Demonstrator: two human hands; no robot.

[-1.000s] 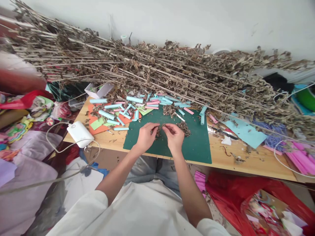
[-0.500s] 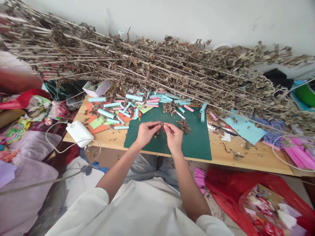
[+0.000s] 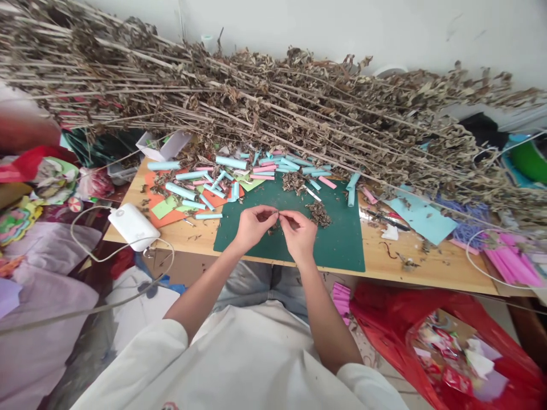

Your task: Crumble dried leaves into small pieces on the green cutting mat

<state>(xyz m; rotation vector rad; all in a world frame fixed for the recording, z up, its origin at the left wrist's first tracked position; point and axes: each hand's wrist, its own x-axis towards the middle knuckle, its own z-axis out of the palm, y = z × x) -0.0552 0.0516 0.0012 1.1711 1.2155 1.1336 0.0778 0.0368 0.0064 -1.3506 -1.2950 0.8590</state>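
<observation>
My left hand [image 3: 255, 229] and my right hand [image 3: 299, 232] meet at the fingertips above the green cutting mat [image 3: 337, 245]. Both are closed in a pinch on a small bit of dried leaf, mostly hidden by the fingers. Dark leaf crumbs lie on the mat just below them. To the right of my right hand is a small heap of dried leaves [image 3: 319, 214]. A second heap of dried leaves [image 3: 294, 182] sits farther back, beside a thin white paper roll [image 3: 313, 194].
Long dried leafy stalks [image 3: 239, 108] span the back of the wooden table [image 3: 444, 272]. Blue paper rolls [image 3: 184, 192] and pink ones [image 3: 327, 182] lie scattered in front of them. A white power bank [image 3: 134, 226] with a cable rests at the left edge. A red bag [image 3: 384, 307] stands below right.
The fingertips of both hands have drawn closer together over the mat. The whole view has shifted slightly, while the things on the table stay in place.
</observation>
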